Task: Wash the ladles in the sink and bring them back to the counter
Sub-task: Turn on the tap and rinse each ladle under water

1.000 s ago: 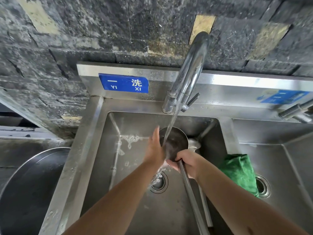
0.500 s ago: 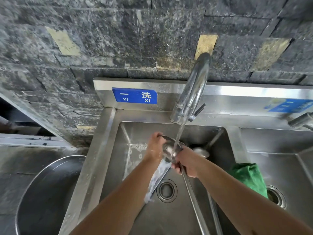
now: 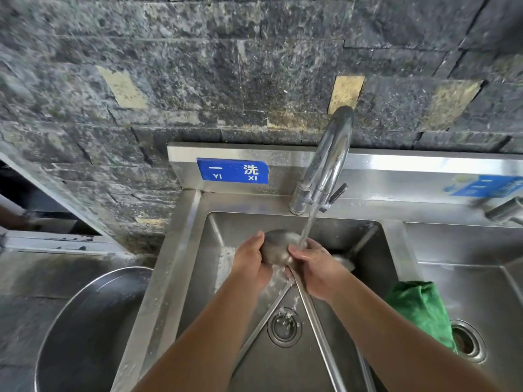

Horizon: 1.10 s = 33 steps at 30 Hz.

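A steel ladle (image 3: pixel 276 247) is held over the left sink basin (image 3: pixel 215 281), its bowl turned rounded side up under the running water. My left hand (image 3: pixel 250 263) cups the bowl from the left. My right hand (image 3: pixel 315 267) grips the neck where the long handle (image 3: pixel 317 329) meets the bowl. A second ladle (image 3: pixel 343 261) lies in the basin behind my right hand, mostly hidden. Water from the tap (image 3: pixel 328 159) falls onto the bowl and my right fingers.
A green cloth (image 3: pixel 418 306) hangs over the divider between the two basins. The right basin (image 3: pixel 481 301) has its own drain. A large steel bowl (image 3: pixel 85 329) sits on the dark counter to the left. A dark stone wall rises behind.
The ladle's bowl has been turned from open side up to rounded back up. My left hand has shifted from its rim to cup the outside. The camera has tilted up.
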{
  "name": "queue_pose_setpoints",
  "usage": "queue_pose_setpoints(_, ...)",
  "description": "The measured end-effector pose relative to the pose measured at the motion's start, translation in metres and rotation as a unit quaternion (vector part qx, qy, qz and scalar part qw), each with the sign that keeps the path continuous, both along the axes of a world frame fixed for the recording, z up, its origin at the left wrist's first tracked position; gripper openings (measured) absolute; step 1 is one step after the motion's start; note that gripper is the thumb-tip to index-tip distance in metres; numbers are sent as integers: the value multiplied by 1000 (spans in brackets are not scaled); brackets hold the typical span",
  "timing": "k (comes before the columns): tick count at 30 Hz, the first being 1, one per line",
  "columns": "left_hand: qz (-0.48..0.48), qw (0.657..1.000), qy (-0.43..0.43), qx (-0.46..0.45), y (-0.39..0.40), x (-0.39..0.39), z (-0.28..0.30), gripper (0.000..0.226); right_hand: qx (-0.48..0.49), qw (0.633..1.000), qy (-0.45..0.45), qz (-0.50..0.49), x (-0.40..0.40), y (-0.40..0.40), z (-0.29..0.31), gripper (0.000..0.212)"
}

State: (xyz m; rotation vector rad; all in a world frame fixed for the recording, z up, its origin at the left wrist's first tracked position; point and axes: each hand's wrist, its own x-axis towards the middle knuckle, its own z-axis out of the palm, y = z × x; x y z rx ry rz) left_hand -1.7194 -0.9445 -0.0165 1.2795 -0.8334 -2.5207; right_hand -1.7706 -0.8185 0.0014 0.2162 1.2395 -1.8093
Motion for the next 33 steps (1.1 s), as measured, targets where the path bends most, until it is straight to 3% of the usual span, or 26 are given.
queue_pose_setpoints(2, -6, 998, -17, -57, 2, 0, 1, 29, 9, 999, 1, -33, -2, 2, -1, 46)
queue_pose_setpoints(4, -79, 977, -80, -183, 7, -1, 7, 24, 13, 999, 18, -36, -2, 5, 2, 33)
queue_pose_setpoints(7, -246, 857, -169, -419, 21, -4, 13, 56, 4, 999, 26, -30, 1, 5, 9, 6)
queue_pose_setpoints(9, -273, 777, -183, -538, 25, -6, 14, 63, -5, 999, 30, -22, 4, 6, 12, 9)
queue_pose_setpoints(13, -305, 650, -110, -687, 21, -6, 20, 48, -40, 999, 30, 7, 4, 18, 17, 24)
queue_pose_setpoints(18, -311, 553, 28, -773, 20, -5, 28, 42, -113, 989, 55, 84, 5, 30, 27, 36)
queue_pose_setpoints(21, -328, 485, 59, -808, 20, 0, 37, 46, -103, 991, -6, 82, 6, 32, 30, 42)
queue_pose_setpoints(22, -338, 485, 54, -804, 21, 1, 38, 47, -103, 992, -19, 77, 5, 32, 29, 43)
queue_pose_setpoints(23, -341, 512, 42, -787, 22, 2, 40, 48, -99, 992, -22, 74, 4, 32, 28, 47)
queue_pose_setpoints(25, -323, 609, 16, -725, 22, -2, 35, 45, -81, 994, -13, 66, 6, 30, 28, 53)
queue_pose_setpoints(26, -320, 639, -4, -700, 21, -5, 31, 42, -76, 995, -8, 57, 7, 28, 28, 51)
queue_pose_setpoints(28, -326, 694, -41, -641, 20, -8, 23, 47, -64, 997, 15, 46, 9, 26, 28, 35)
queue_pose_setpoints(30, -303, 785, -72, -536, 20, -9, 17, 42, -46, 997, 35, 47, 9, 25, 20, 27)
queue_pose_setpoints(33, -281, 832, -136, -459, 21, -2, 14, 42, 43, 997, 58, 25, 14, 20, 10, 32)
